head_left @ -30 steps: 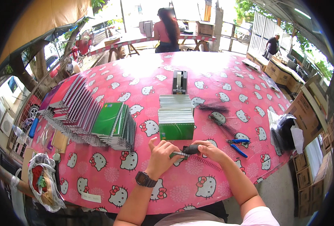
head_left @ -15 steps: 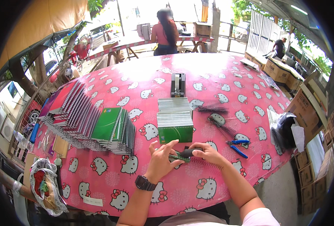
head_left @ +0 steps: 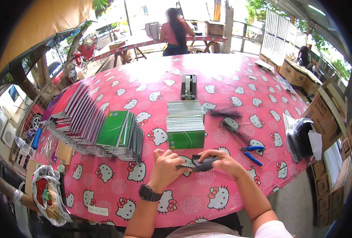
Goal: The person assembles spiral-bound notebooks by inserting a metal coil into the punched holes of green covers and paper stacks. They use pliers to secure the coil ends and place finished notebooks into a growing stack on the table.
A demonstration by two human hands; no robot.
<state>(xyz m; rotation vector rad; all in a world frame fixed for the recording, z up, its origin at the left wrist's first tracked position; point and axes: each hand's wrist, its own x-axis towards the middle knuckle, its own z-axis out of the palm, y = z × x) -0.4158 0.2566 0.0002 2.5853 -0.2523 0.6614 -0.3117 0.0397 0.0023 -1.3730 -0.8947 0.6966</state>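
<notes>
By the fingers of the left hand [head_left: 167,164], a notebook [head_left: 187,166] is pinched; by those of the right hand [head_left: 220,161], a dark object [head_left: 207,164]. Beyond them, green notebooks [head_left: 186,139] are stacked.

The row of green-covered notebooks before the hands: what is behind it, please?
Behind the row of notebooks stands a black device, apparently a tape dispenser, on the pink tablecloth. Cloth hidden by the row cannot be seen.
</notes>
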